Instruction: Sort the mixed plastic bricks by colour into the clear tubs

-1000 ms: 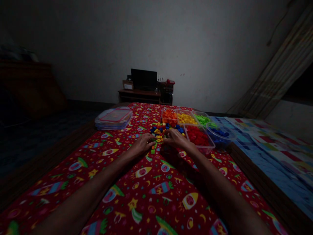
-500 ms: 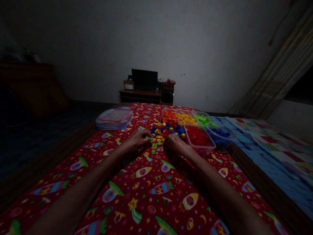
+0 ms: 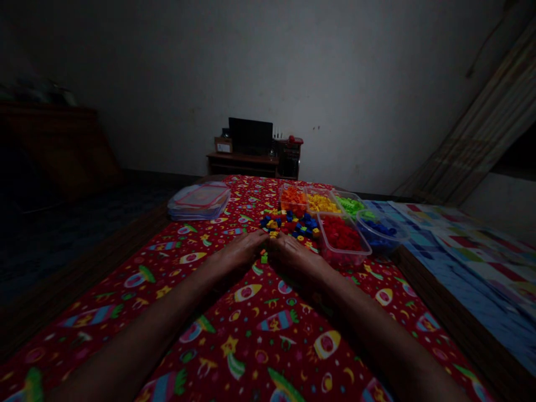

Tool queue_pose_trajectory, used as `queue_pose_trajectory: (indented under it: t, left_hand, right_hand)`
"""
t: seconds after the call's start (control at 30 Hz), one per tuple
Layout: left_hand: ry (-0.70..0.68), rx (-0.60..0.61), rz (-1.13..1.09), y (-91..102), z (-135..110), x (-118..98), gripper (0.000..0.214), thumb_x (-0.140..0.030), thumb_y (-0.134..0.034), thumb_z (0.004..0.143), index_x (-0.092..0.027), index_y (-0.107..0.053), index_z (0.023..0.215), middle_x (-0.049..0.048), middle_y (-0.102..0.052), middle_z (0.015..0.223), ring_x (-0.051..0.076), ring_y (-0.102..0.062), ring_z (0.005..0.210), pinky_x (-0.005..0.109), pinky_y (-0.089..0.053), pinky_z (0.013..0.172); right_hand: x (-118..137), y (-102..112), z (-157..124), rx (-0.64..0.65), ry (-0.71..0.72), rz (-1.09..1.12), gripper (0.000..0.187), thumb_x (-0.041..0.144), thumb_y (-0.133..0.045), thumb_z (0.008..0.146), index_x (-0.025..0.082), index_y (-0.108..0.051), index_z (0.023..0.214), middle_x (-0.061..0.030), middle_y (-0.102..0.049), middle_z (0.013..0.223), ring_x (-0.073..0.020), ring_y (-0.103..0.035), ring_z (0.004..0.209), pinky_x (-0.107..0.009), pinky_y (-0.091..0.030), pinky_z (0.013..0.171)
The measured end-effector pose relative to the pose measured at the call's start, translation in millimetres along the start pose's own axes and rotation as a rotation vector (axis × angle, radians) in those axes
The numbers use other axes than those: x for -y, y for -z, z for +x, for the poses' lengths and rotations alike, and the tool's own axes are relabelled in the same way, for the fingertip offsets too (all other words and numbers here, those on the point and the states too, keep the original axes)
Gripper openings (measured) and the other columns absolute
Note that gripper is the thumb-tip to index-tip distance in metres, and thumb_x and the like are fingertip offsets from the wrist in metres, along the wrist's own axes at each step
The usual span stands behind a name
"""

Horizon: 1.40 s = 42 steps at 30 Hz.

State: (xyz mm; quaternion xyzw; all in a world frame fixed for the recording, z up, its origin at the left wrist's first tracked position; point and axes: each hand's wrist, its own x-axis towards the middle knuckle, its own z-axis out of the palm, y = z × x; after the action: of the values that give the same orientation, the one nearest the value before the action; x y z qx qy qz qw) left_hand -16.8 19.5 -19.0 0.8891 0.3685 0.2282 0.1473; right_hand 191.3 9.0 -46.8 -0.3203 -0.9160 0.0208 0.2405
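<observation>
My two hands are practically together over the cloth (image 3: 251, 346), left (image 3: 247, 245) and right (image 3: 291, 249) fingertips angled in. Can't tell from my feed if they're pinching a piece; they block it. I'd guess they're close so both can work on small stuff. A green block (image 3: 264, 259) sits at 6 o'clock, just on my side. The mixed pile (image 3: 290, 226) is right past them at 1, handy for either hand. Red tub (image 3: 347, 257) at 3, with orange, yellow and green pieces at 1 to 2, probably boxed by colour to avoid mixing. Red's rim stands in the way of the round blue tub (image 3: 402, 233) beyond. Lid stack (image 3: 199, 204) at 10, likely parked clear of the elbows.
</observation>
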Motion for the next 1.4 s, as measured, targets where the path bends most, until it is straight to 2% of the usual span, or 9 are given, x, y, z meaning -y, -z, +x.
queue_pose_trajectory:
  t: [0.1,0.2,0.37,0.6,0.77,0.93,1.07,1.17,1.4]
  left_hand:
    - [0.01,0.028,0.053,2.5,-0.4,-7.0,0.026,-0.01,-0.048,0.071,-0.022,-0.064,0.088,0.0043,-0.064,0.09,0.017,-0.058,0.074,0.026,-0.046,0.068]
    - [0.008,0.048,0.055,7.7,0.0,-7.4,0.02,-0.014,-0.048,0.072,-0.021,-0.063,0.083,0.0044,-0.063,0.086,0.017,-0.056,0.07,0.026,-0.045,0.065]
    - [0.093,-0.097,-0.063,15.5,3.9,7.1,0.02,-0.025,-0.051,0.073,-0.021,-0.063,0.088,0.0037,-0.065,0.088,0.02,-0.058,0.081,0.029,-0.046,0.074]
    - [0.45,-0.108,-0.774,17.2,4.0,15.3,0.039,-0.039,-0.064,0.071,-0.016,-0.057,0.102,-0.0051,-0.055,0.056,0.01,-0.049,0.045,0.019,-0.036,0.042]
    - [0.71,-0.22,-1.185,16.4,8.7,10.5,0.028,-0.012,-0.076,0.062,-0.014,-0.059,0.084,0.0,-0.063,0.072,0.007,-0.059,0.057,0.016,-0.05,0.053]
    - [0.736,-0.307,-1.359,16.6,11.4,0.8,0.018,0.002,-0.067,0.068,-0.012,-0.058,0.072,0.001,-0.062,0.072,0.009,-0.065,0.069,0.017,-0.054,0.072]
    - [0.72,-0.324,-1.394,16.6,11.5,-5.7,0.018,0.006,-0.059,0.072,-0.012,-0.057,0.071,0.0024,-0.063,0.073,0.011,-0.066,0.073,0.018,-0.055,0.075]
    - [0.688,-0.333,-1.404,16.5,13.2,-10.3,0.017,0.004,-0.061,0.07,-0.013,-0.056,0.072,0.0043,-0.064,0.076,0.013,-0.067,0.079,0.019,-0.055,0.074]
    - [0.651,-0.401,-1.209,-2.9,23.4,-25.6,0.016,-0.007,-0.06,0.069,-0.014,-0.053,0.082,-0.0002,-0.061,0.07,0.009,-0.06,0.059,0.018,-0.05,0.056]
  right_hand:
    - [1.9,7.7,3.9,0.022,-0.012,0.043,0.02,0.018,-0.051,0.086,0.014,-0.056,0.106,-0.0077,-0.057,0.095,-0.0147,-0.051,0.088,-0.025,-0.041,0.079]
    - [7.5,24.1,13.6,0.146,-0.106,0.055,0.011,0.019,-0.055,0.085,0.011,-0.061,0.083,-0.0026,-0.057,0.072,-0.0109,-0.048,0.068,-0.022,-0.036,0.064]
    - [23.7,48.3,25.4,0.21,-0.16,0.049,0.01,0.018,-0.056,0.084,0.011,-0.059,0.078,0.0014,-0.051,0.061,-0.0076,-0.04,0.056,-0.021,-0.027,0.054]
    - [59.7,20.7,15.7,0.193,-0.084,-0.155,0.016,0.014,-0.048,0.087,0.014,-0.054,0.102,-0.0076,-0.057,0.089,-0.0159,-0.051,0.079,-0.026,-0.041,0.072]
    - [72.8,14.0,7.9,0.204,-0.031,-0.222,0.026,0.006,-0.046,0.083,0.011,-0.052,0.108,-0.0139,-0.055,0.101,-0.0217,-0.049,0.092,-0.034,-0.042,0.082]
    - [40.9,18.5,16.8,0.127,-0.163,0.191,0.011,0.019,-0.05,0.087,0.015,-0.059,0.088,-0.0036,-0.058,0.08,-0.0135,-0.048,0.072,-0.025,-0.04,0.069]
    - [11.6,18.6,26.8,0.109,-0.525,0.801,0.026,0.039,-0.058,0.08,0.013,-0.061,0.075,0.0037,-0.048,0.055,-0.0076,-0.039,0.049,-0.022,-0.031,0.051]
    - [2.6,18.4,28.1,-0.016,-0.608,1.153,0.037,0.05,-0.067,0.067,0.015,-0.056,0.068,0.0057,-0.047,0.053,-0.0059,-0.038,0.045,-0.021,-0.03,0.048]
    - [8.1,10.1,29.3,-0.055,-0.697,1.292,0.033,0.042,-0.073,0.06,0.014,-0.06,0.072,0.0048,-0.052,0.053,-0.0064,-0.044,0.045,-0.02,-0.034,0.046]
